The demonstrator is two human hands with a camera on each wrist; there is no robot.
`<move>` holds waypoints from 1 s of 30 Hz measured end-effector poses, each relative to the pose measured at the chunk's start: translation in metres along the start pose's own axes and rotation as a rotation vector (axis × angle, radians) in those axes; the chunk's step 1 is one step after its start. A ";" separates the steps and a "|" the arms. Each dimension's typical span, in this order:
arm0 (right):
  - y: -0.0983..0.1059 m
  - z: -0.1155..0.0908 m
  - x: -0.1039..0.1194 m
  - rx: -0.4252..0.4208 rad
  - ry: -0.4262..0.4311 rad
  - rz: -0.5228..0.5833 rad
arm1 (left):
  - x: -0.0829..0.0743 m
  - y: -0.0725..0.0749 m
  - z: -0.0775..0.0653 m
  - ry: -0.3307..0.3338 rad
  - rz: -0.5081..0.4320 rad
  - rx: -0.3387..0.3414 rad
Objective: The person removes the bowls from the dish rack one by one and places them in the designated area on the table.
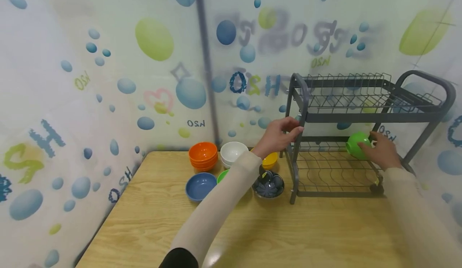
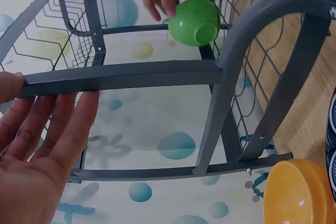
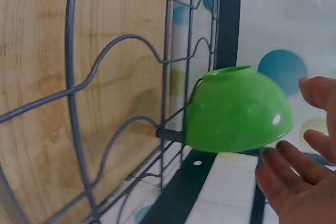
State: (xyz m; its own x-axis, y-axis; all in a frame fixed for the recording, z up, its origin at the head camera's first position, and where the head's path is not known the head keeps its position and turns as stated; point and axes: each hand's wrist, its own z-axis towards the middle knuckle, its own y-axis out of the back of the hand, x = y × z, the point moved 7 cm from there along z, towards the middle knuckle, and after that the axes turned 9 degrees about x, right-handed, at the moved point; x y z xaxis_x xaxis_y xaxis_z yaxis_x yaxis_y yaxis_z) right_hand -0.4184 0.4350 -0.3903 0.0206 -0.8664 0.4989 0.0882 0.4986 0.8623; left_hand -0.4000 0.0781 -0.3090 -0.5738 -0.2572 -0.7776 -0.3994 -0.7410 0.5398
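A bright green bowl (image 1: 357, 145) sits tilted on its side in the lower tier of a grey metal dish rack (image 1: 368, 118), its foot toward the left. My right hand (image 1: 382, 149) is beside it; in the right wrist view, the spread fingers (image 3: 286, 169) are close to the rim of the green bowl (image 3: 239, 114), with the thumb apart from it. At the rack's left end, my left hand (image 1: 279, 135) holds the frame. The left wrist view shows the thumb above a side bar (image 2: 126, 76) and the fingers (image 2: 76, 124) beneath it.
Left of the rack on the wooden table (image 1: 144, 220) stand stacked orange bowls (image 1: 203, 152), white bowls (image 1: 234, 152), a blue bowl (image 1: 200, 186), yellow bowls (image 1: 270, 161) and dark patterned bowls (image 1: 268, 185). Another green bowl (image 1: 222, 175) is partly hidden by my left sleeve. A patterned curtain (image 1: 108, 79) hangs behind.
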 end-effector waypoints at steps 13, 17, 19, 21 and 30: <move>-0.009 -0.006 -0.023 0.051 -0.107 -0.002 | -0.003 0.000 0.000 0.005 0.017 0.010; -0.010 -0.004 -0.024 0.042 -0.145 0.008 | -0.005 0.000 -0.001 -0.004 0.030 -0.001; -0.010 -0.003 -0.027 0.045 -0.173 0.026 | -0.006 0.000 -0.002 -0.006 0.030 -0.004; -0.011 -0.003 -0.029 0.042 -0.198 0.045 | -0.007 -0.001 -0.002 -0.009 0.027 -0.006; -0.011 -0.001 -0.029 -0.003 -0.191 0.086 | -0.004 -0.001 -0.002 -0.009 0.007 -0.008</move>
State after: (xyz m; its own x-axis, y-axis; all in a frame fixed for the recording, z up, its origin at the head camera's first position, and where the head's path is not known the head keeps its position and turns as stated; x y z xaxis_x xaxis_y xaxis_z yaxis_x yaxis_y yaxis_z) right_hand -0.4186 0.4545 -0.4140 -0.1614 -0.7995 0.5786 0.0968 0.5706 0.8155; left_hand -0.3958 0.0781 -0.3072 -0.5826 -0.2569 -0.7711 -0.3899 -0.7441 0.5425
